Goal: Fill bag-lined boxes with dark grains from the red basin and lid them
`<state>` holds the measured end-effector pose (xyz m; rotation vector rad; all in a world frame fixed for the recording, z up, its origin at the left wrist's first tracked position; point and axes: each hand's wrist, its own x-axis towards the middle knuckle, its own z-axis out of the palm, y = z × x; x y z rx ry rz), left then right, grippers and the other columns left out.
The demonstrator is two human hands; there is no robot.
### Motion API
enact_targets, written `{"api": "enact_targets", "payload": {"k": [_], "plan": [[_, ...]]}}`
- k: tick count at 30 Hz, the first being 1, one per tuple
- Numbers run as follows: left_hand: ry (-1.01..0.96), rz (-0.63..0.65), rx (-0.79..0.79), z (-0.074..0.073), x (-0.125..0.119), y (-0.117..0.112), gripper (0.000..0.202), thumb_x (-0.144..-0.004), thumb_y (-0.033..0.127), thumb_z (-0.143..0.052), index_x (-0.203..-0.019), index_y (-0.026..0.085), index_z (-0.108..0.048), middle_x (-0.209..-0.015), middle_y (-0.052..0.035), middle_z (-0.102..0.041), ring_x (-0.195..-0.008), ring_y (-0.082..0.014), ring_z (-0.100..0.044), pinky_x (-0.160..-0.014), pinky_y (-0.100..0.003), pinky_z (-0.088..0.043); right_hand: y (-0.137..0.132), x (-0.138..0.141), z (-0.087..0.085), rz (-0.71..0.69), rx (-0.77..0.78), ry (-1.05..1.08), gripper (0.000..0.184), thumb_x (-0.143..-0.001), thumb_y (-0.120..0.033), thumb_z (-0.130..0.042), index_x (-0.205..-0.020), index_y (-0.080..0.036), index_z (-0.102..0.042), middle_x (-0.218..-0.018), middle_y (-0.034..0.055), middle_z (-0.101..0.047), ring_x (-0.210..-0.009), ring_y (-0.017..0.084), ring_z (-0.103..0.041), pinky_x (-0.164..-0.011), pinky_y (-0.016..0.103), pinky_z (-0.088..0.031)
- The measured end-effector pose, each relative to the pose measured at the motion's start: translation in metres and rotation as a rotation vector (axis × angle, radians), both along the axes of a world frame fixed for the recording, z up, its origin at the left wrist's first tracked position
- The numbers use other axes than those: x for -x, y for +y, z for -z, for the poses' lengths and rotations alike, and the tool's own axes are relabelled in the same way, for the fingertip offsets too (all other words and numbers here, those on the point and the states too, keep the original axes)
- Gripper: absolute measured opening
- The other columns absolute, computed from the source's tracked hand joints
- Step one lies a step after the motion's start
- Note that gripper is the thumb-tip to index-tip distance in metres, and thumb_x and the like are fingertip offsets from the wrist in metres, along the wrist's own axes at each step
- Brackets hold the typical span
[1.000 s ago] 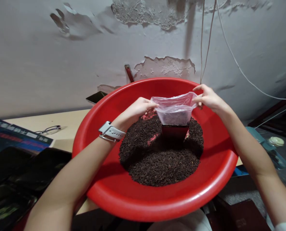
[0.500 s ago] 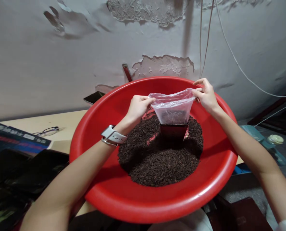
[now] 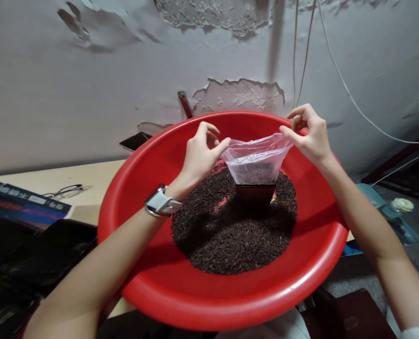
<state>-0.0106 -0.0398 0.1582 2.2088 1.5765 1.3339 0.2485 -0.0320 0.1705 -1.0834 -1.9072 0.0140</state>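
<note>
A clear plastic bag (image 3: 257, 169) lines a small dark square box (image 3: 255, 194), its mouth spread above the box's rim. The box stands in a heap of dark, thin dried bits (image 3: 241, 247), like loose tea leaves, inside a big red plastic basin (image 3: 209, 301). At the bag's left corner is my left hand (image 3: 204, 153), thumb by the film and fingers apart from it. My right hand (image 3: 310, 134) is at the right corner, thumb against the film, its other fingers raised and bent. Neither hand shows a closed pinch. What lies inside the bag is hard to make out.
The basin rests on a pale table (image 3: 85, 181) against a peeling wall (image 3: 124, 84). To the left lie eyeglasses (image 3: 66, 190), a dark printed sheet (image 3: 22, 202) and black trays (image 3: 50, 249). White cords (image 3: 340, 75) hang at right, above a teal container (image 3: 379, 202).
Both hands have loosened their pinch on the bag's edge. The left fingers have lifted and spread from the thumb; the right hand has moved slightly up and right. The box stays put.
</note>
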Motion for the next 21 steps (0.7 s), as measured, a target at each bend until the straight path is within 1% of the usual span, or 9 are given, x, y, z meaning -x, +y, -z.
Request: {"api": "enact_targets", "payload": {"k": [3, 5, 8, 10, 12, 14, 18, 19, 21], "plan": [[0.200, 0.149, -0.105, 0.003, -0.005, -0.005, 0.029, -0.086, 0.043, -0.059, -0.108, 0.024, -0.062, -0.122, -0.0081, -0.056, -0.116, -0.0264, -0.048, -0.098, -0.044, -0.038, -0.011, 0.007, -0.004, -0.156, -0.003, -0.272, 0.036, -0.079, -0.041, -0.065, -0.106, -0.017, -0.061, -0.102, 0.0082, -0.064, -0.099, 0.024, -0.057, -0.092, 0.043, -0.040], [0.378, 0.279, -0.068, 0.005, -0.006, -0.008, 0.034, -0.086, 0.047, -0.059, -0.114, 0.027, -0.061, -0.128, -0.0077, -0.056, -0.124, -0.0290, -0.043, -0.106, -0.053, -0.025, -0.014, 0.011, -0.002, -0.207, 0.047, -0.462, 0.027, -0.081, -0.037, -0.065, -0.098, -0.017, -0.065, -0.095, 0.0076, -0.066, -0.097, 0.023, -0.058, -0.097, 0.045, -0.036], [0.592, 0.431, -0.026, 0.007, -0.004, -0.008, 0.028, -0.088, 0.043, -0.057, -0.110, 0.027, -0.065, -0.102, -0.0035, -0.069, -0.107, -0.0231, -0.057, -0.109, -0.056, -0.013, -0.018, 0.011, -0.003, -0.249, 0.161, -0.638, 0.015, -0.087, -0.025, -0.057, -0.081, -0.017, -0.067, -0.077, 0.0042, -0.065, -0.083, 0.018, -0.058, -0.090, 0.037, -0.039], [0.691, 0.505, -0.052, 0.005, 0.000, -0.010, 0.020, -0.091, 0.036, -0.053, -0.093, 0.026, -0.070, -0.083, 0.0005, -0.071, -0.090, -0.0170, -0.062, -0.109, -0.050, -0.016, -0.024, 0.010, -0.007, -0.284, 0.234, -0.690, 0.019, -0.089, -0.019, -0.053, -0.077, -0.017, -0.068, -0.075, 0.0035, -0.065, -0.078, 0.015, -0.057, -0.079, 0.030, -0.041], [0.762, 0.577, -0.066, -0.001, 0.003, -0.016, 0.025, -0.093, 0.030, -0.050, -0.079, 0.025, -0.071, -0.076, 0.0016, -0.071, -0.081, -0.0139, -0.062, -0.107, -0.044, -0.021, -0.036, 0.010, -0.013, -0.325, 0.291, -0.737, 0.020, -0.089, -0.017, -0.053, -0.077, -0.017, -0.068, -0.074, 0.0034, -0.065, -0.074, 0.014, -0.057, -0.073, 0.027, -0.040], [0.797, 0.638, -0.050, -0.011, 0.005, -0.025, 0.025, -0.092, 0.029, -0.053, -0.075, 0.024, -0.072, -0.078, 0.0009, -0.073, -0.081, -0.0141, -0.063, -0.104, -0.041, -0.024, -0.053, 0.011, -0.022, -0.377, 0.312, -0.787, 0.022, -0.090, -0.019, -0.053, -0.074, -0.017, -0.068, -0.072, 0.0035, -0.064, -0.073, 0.014, -0.057, -0.072, 0.027, -0.040], [0.731, 0.731, 0.005, -0.029, 0.006, -0.037, 0.024, -0.091, 0.039, -0.057, -0.080, 0.025, -0.074, -0.087, 0.0002, -0.074, -0.088, -0.0169, -0.065, -0.098, -0.039, -0.030, -0.093, 0.025, -0.044, -0.482, 0.188, -0.686, 0.023, -0.093, -0.027, -0.053, -0.080, -0.017, -0.069, -0.083, 0.0065, -0.066, -0.083, 0.017, -0.058, -0.077, 0.029, -0.041], [0.673, 0.703, -0.006, -0.031, 0.006, -0.037, 0.026, -0.092, 0.041, -0.056, -0.083, 0.026, -0.075, -0.091, -0.0004, -0.074, -0.091, -0.0176, -0.065, -0.096, -0.038, -0.033, -0.100, 0.031, -0.049, -0.538, 0.201, -0.666, 0.023, -0.094, -0.029, -0.053, -0.081, -0.017, -0.069, -0.084, 0.0064, -0.066, -0.083, 0.017, -0.058, -0.076, 0.028, -0.041], [0.548, 0.564, -0.050, -0.031, 0.007, -0.031, 0.030, -0.093, 0.044, -0.052, -0.088, 0.025, -0.075, -0.100, -0.0026, -0.073, -0.095, -0.0194, -0.063, -0.092, -0.037, -0.038, -0.109, 0.045, -0.051, -0.696, 0.366, -0.726, 0.023, -0.094, -0.032, -0.053, -0.084, -0.018, -0.069, -0.083, 0.0047, -0.066, -0.079, 0.015, -0.059, -0.072, 0.026, -0.041]]}}
